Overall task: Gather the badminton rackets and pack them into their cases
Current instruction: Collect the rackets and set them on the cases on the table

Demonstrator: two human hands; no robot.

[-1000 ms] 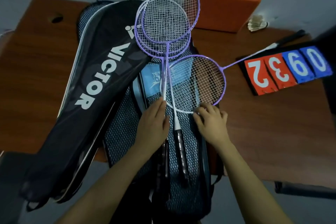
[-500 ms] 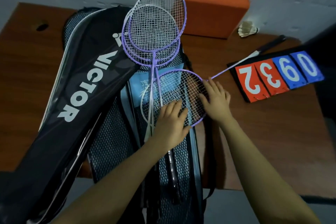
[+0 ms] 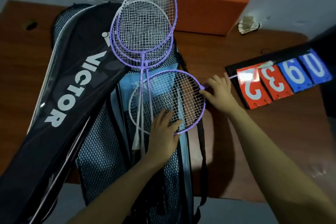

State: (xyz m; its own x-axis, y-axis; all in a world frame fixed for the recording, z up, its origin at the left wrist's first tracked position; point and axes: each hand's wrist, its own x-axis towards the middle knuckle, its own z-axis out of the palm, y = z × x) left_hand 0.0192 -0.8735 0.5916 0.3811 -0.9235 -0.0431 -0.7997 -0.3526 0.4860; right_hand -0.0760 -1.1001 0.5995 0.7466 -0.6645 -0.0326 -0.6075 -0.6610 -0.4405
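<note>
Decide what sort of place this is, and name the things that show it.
Probably a sports club's equipment room or office: purple badminton rackets lie on racket cases, with a flip scoreboard and a shuttlecock on a wooden desk.

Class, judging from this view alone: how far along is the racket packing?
Done: two rackets lie stacked on the mesh case.
In hand: the left hand rests on the third racket, lying crosswise, while the right hand grips its neck.
Left: no racket is inside a case; the Victor case lies alongside.
</note>
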